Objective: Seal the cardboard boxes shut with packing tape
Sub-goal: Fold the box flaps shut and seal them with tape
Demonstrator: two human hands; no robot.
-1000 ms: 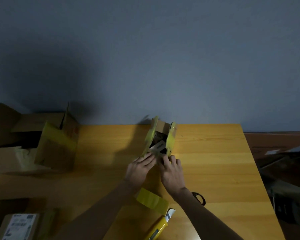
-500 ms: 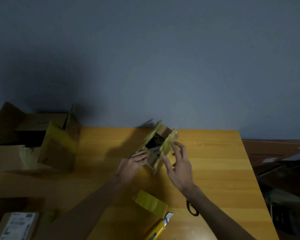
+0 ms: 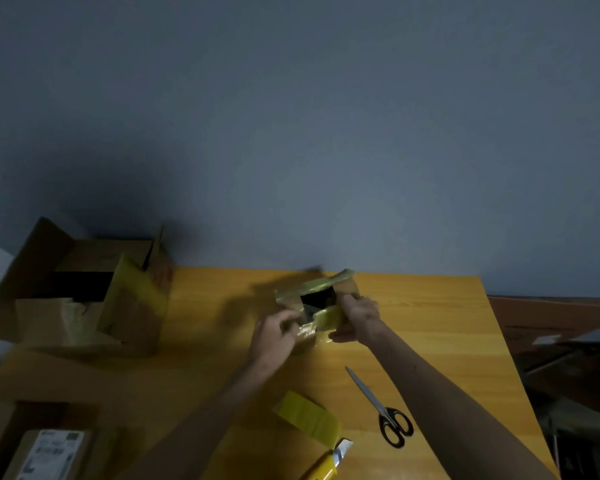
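Note:
A small cardboard box with yellow-taped flaps sits at the middle of the wooden table, its top partly open and dark inside. My left hand grips the box's near left flap. My right hand grips the right side and near flap. A roll of yellow packing tape lies on the table between my forearms. A large open cardboard box with a yellow-taped flap stands at the far left.
Black-handled scissors lie to the right of the tape roll. A yellow utility knife lies at the near edge. A labelled cardboard box sits at the near left. A grey wall rises behind the table; clutter lies on the floor to the right.
The small box has been turned and laid lower on the table. Both hands went from touching its flaps to gripping its sides. The view shifted, and the scissors now show fully.

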